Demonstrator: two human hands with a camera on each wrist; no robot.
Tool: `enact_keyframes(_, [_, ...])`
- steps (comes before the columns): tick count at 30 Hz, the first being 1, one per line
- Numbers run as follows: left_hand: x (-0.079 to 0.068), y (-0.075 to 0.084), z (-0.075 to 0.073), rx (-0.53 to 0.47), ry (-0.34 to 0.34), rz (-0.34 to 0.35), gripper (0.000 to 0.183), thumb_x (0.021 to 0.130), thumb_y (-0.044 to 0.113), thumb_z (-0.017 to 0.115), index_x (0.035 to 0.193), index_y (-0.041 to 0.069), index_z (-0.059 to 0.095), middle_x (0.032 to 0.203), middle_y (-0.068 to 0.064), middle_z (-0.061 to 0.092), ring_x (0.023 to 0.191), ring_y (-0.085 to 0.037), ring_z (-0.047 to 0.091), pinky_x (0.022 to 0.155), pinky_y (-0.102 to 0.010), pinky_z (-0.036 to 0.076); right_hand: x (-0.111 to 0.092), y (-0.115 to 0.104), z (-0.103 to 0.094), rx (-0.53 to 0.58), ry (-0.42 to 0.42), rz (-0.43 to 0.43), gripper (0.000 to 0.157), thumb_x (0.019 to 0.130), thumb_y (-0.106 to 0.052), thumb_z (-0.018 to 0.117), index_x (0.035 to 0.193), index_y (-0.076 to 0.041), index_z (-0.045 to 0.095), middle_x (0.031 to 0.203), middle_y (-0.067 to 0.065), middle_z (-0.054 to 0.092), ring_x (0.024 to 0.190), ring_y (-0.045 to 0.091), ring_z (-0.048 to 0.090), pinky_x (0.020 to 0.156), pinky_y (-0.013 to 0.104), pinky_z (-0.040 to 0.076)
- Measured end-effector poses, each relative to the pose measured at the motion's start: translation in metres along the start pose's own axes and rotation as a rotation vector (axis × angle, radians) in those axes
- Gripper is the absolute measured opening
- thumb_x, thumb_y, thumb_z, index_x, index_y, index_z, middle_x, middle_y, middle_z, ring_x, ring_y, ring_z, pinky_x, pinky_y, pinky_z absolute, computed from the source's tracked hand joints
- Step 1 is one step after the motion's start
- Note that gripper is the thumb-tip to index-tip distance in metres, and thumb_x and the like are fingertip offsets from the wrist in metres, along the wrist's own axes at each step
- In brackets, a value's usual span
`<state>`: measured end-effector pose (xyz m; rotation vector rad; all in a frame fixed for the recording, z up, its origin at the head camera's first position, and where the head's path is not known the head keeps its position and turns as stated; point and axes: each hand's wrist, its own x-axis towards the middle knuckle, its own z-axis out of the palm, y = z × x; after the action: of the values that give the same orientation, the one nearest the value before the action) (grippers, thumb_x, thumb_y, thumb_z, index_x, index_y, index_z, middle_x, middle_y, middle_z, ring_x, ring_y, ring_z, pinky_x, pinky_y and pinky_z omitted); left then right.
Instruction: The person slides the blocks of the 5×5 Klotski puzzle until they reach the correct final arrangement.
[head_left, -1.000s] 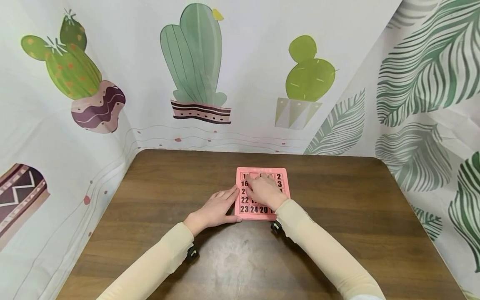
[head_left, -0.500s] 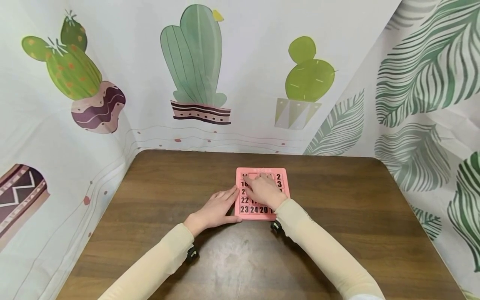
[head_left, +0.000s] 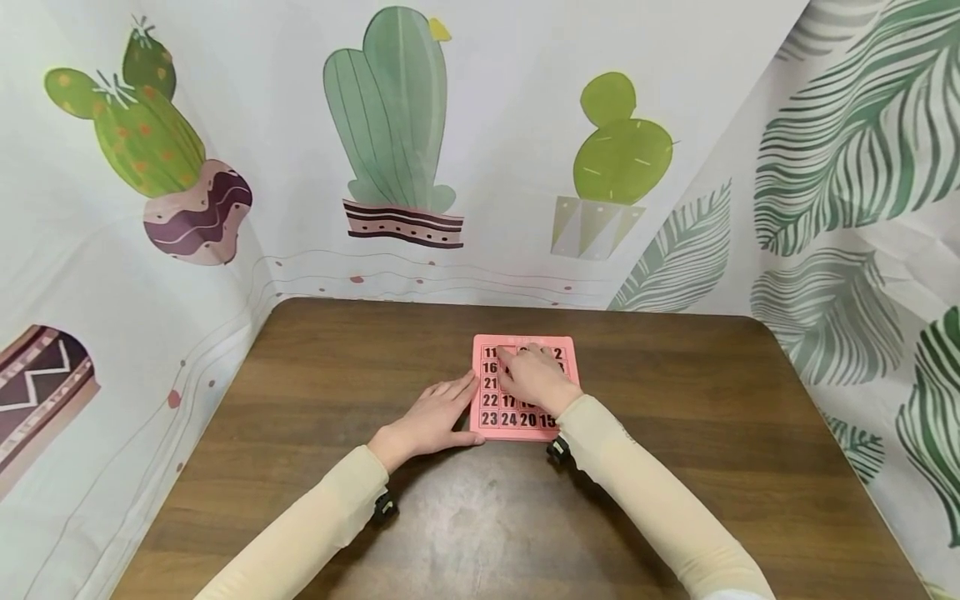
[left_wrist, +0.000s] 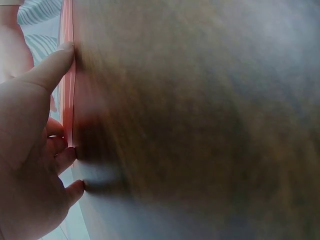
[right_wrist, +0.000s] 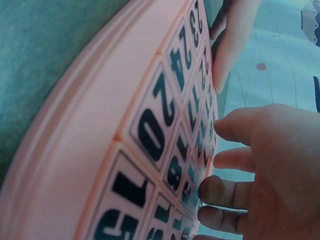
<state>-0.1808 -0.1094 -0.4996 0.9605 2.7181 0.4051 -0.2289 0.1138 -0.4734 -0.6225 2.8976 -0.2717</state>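
A pink number slide puzzle (head_left: 510, 434) lies flat on the table, its square tiles printed with black numbers. My left hand (head_left: 429, 421) rests at its left side, fingertips against the left edge and thumb by the near left corner. In the left wrist view the thumb (left_wrist: 57, 62) touches the puzzle's pink side. Over the upper middle tiles is my right hand (head_left: 536, 377), its index finger reaching the top row beside the 11 tile (head_left: 490, 352). Several tiles are hidden under it. The right wrist view shows the fingers loosely bent at the tiles.
The brown wooden table (head_left: 675, 400) extends around the puzzle. Behind it hangs a white cloth (head_left: 510, 125) printed with cacti and leaves. A small black device (head_left: 385, 506) is strapped at the left wrist, another (head_left: 558, 450) at the right.
My right hand has shifted slightly right, its index finger leaving the 11 and 16 tiles, so 21, 17 and 15 show more fully. My left hand stays in place.
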Motion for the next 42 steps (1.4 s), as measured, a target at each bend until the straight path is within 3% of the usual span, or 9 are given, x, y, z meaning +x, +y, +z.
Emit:
enact_keyframes(4, [0.000,0.001,0.000,-0.011,-0.006,-0.009,0.097,0.096,0.055,0.069,0.164,0.000,0.027,0.172,-0.016,0.022,0.155,-0.032,0.029,0.122,-0.055,0.026,-0.001,0.001,0.000,-0.003,-0.010,-0.004,0.052,0.109,-0.033,0.050,0.157,-0.012,0.049,0.137,0.016,0.068,0.124,0.039,0.059,0.115,0.061,0.035])
enact_keyframes(10, [0.000,0.001,0.000,-0.010,-0.016,-0.017,0.099,0.097,0.057,0.067,0.165,0.001,0.023,0.173,-0.014,0.018,0.156,-0.031,0.026,0.124,-0.054,0.024,-0.004,0.003,-0.006,-0.007,-0.021,-0.015,0.052,0.108,-0.034,0.052,0.156,-0.013,0.051,0.142,0.018,0.064,0.140,0.044,0.049,0.117,0.064,0.032])
enact_keyframes(17, [0.000,-0.001,0.002,-0.019,-0.009,-0.005,0.100,0.096,0.058,0.067,0.165,0.001,0.023,0.173,-0.015,0.019,0.156,-0.032,0.027,0.123,-0.055,0.024,-0.011,0.009,-0.009,-0.016,0.044,0.070,0.053,0.106,-0.030,0.055,0.147,0.003,0.055,0.133,0.019,0.069,0.114,0.038,0.059,0.099,0.055,0.043])
enact_keyframes(24, [0.002,-0.006,0.006,-0.028,0.001,0.002,0.101,0.095,0.059,0.067,0.165,0.001,0.023,0.173,-0.015,0.018,0.156,-0.032,0.026,0.123,-0.056,0.024,-0.013,0.014,-0.005,-0.064,0.066,0.082,0.038,0.106,-0.031,0.054,0.123,-0.001,0.070,0.109,0.017,0.074,0.103,0.037,0.061,0.092,0.055,0.045])
enact_keyframes(30, [0.004,-0.007,0.007,-0.021,0.002,0.005,0.101,0.096,0.060,0.065,0.166,0.002,0.020,0.173,-0.014,0.016,0.156,-0.030,0.026,0.124,-0.055,0.023,-0.011,0.012,-0.002,-0.069,0.081,0.044,0.038,0.106,-0.029,0.055,0.128,-0.001,0.068,0.103,0.015,0.075,0.095,0.035,0.061,0.084,0.050,0.045])
enact_keyframes(34, [0.004,-0.007,0.007,-0.014,0.001,0.002,0.101,0.096,0.060,0.066,0.166,0.003,0.020,0.173,-0.014,0.016,0.157,-0.030,0.025,0.124,-0.054,0.023,-0.010,0.008,-0.001,-0.052,0.066,0.030,0.048,0.105,-0.029,0.055,0.145,-0.003,0.059,0.112,0.018,0.075,0.105,0.038,0.063,0.095,0.054,0.046])
enact_keyframes(38, [0.003,-0.006,0.008,-0.003,-0.005,-0.003,0.101,0.096,0.060,0.065,0.166,0.004,0.019,0.174,-0.013,0.015,0.157,-0.029,0.024,0.124,-0.054,0.023,-0.010,0.006,0.001,0.000,0.027,0.027,0.054,0.107,-0.030,0.053,0.155,-0.006,0.049,0.127,0.020,0.072,0.130,0.044,0.056,0.114,0.060,0.037])
enact_keyframes(42, [0.003,-0.006,0.008,-0.005,-0.008,-0.009,0.101,0.096,0.060,0.065,0.166,0.004,0.019,0.174,-0.013,0.015,0.158,-0.028,0.023,0.124,-0.054,0.022,-0.013,0.010,0.000,0.035,0.032,0.033,0.055,0.106,-0.031,0.054,0.156,-0.007,0.049,0.132,0.019,0.070,0.134,0.045,0.054,0.115,0.062,0.035])
